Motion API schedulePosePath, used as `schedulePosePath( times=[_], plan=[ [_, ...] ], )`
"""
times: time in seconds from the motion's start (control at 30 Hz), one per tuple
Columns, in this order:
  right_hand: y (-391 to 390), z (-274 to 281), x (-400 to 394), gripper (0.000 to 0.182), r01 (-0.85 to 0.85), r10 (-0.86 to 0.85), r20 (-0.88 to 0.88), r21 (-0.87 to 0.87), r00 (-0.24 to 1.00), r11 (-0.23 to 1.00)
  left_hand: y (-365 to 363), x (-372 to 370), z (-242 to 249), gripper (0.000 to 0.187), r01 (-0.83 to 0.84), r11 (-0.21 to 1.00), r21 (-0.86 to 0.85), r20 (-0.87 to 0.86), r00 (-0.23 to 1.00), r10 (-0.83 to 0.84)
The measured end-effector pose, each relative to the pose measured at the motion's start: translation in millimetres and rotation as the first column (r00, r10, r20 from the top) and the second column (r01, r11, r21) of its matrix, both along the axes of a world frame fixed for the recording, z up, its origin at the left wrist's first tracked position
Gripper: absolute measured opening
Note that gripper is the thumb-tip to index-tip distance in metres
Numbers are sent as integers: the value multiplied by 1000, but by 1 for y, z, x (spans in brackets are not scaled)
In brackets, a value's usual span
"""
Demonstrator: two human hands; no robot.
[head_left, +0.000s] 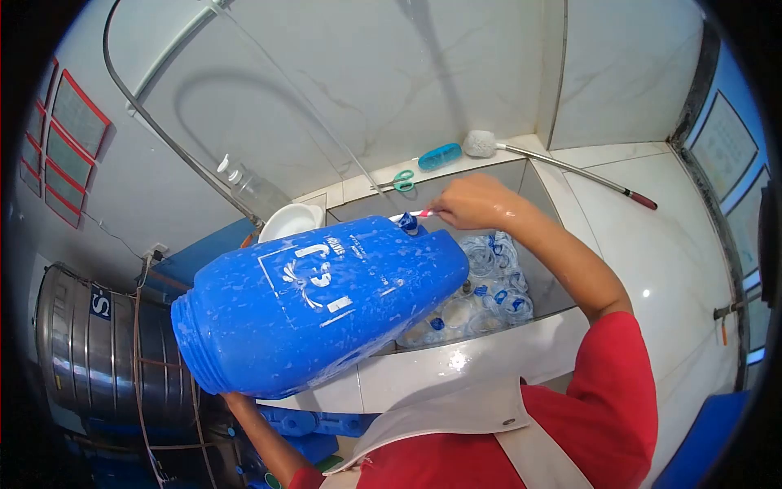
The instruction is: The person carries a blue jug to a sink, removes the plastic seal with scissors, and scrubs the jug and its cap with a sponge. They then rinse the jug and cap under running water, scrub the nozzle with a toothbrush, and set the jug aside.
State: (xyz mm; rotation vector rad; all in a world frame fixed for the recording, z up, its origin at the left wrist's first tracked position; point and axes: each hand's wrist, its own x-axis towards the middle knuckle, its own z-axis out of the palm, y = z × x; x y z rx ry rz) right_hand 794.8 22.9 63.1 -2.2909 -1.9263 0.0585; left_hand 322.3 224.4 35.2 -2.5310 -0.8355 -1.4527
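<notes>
Blue jug (309, 306) tilted betw. hands, partly over sink (542, 198); inside not shown. Step looks like R hand (471, 204) working at jug's far edge; next move prob. calls for steady support from L hand (234, 398). L hand under ribbed end, mostly hidden, can't tell finger spread. Below R hand: sink w/ clear plastic containers (501, 293), blue bits among 'em. White bowl (285, 220) left of R hand, beyond jug, contents unclear; pump bottle (257, 191) past it, ditto. R fingers curled closed on slim white-pink tool (427, 213), poss. brush.

The right grip (472, 201) apparently holds a brush (423, 213) at the blue barrel (326, 301).
</notes>
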Motion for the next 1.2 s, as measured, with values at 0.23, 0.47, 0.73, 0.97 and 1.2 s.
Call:
schedulePosePath(
  times=[0.23, 0.47, 0.73, 0.97, 1.2],
  plan=[
    [5, 12, -17, 26, 38, -38, -3, -66, 999, 997, 5, -4, -3, 9, -14, 999, -43, -2, 1000, 14],
    [-3, 7, -18, 24, 63, -63, -28, -24, 998, 998, 9, -9, -9, 10, -48, 993, -110, 3, 999, 48],
    [-20, -3, -5, 20, 21, -22, 24, 39, 999, 999, 9, -13, -15, 10, -63, 988, -142, 15, 998, 65],
    [-9, -17, 12, 21, -135, 126, 49, 301, 991, 944, 10, -17, -14, 10, -82, 984, -160, 18, 996, 86],
    [-8, -54, 37, 21, -92, 99, -7, 302, 995, 949, 19, -25, -11, 10, -94, 981, -168, 36, 994, 101]
  ],
)
